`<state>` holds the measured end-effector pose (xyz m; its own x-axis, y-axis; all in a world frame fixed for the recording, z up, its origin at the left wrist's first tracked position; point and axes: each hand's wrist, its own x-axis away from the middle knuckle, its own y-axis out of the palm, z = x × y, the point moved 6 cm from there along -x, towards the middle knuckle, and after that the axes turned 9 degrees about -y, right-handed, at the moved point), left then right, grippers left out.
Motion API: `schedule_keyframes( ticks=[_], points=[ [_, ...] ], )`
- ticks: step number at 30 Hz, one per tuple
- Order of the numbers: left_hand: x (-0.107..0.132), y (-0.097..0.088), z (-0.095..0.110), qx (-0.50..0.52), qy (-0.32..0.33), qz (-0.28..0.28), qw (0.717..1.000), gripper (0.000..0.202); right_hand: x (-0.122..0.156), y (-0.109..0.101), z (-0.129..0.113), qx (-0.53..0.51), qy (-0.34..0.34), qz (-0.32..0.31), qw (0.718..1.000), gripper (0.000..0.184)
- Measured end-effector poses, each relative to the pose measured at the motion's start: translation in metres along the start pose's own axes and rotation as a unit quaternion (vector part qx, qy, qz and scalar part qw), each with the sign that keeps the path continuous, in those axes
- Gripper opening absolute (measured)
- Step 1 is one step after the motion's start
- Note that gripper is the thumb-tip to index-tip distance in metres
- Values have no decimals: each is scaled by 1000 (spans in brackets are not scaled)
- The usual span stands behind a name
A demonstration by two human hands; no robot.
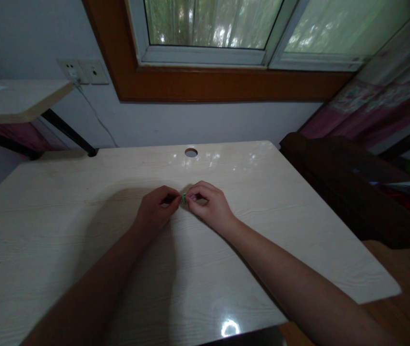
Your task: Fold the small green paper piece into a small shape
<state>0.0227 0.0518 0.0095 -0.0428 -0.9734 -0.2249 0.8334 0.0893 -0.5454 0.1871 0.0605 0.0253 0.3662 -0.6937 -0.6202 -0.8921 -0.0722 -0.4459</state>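
Both my hands meet over the middle of a pale wooden desk point(82, 226). My left hand point(156, 207) is curled, with thumb and fingers pinched toward the right. My right hand point(208, 204) is curled the same way, facing it. Between the fingertips sits a tiny green thing point(183, 198), pinched from both sides; it is too small and too covered to name. Both wrists rest low over the desk.
A round cable hole point(191, 152) is near the desk's far edge. A wall socket point(82, 71) with a cord hangs at the back left above a side shelf point(17, 98). A dark brown chair or sofa arm point(352, 187) stands to the right, under a window.
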Motion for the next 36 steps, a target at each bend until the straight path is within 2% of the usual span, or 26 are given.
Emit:
schedule_keyframes(
  ticks=[7,13,22,31,36],
  points=[
    [0,-2,0,3,-8,8,1000,5,1,0,1,-6,7,7,1000,5],
    [-1,-1,-2,42,-19,-10,999,8,1,-2,1,-8,10,17,1000,5],
    [2,5,-2,92,-21,-51,994,19,2,2,3,-2,-7,-8,1000,5],
    [1,5,1,83,-21,-55,995,16,1,2,-5,27,-49,-34,998,6],
    [1,5,0,82,-18,-58,995,16,1,3,-5,32,-50,-36,998,6]
  ],
)
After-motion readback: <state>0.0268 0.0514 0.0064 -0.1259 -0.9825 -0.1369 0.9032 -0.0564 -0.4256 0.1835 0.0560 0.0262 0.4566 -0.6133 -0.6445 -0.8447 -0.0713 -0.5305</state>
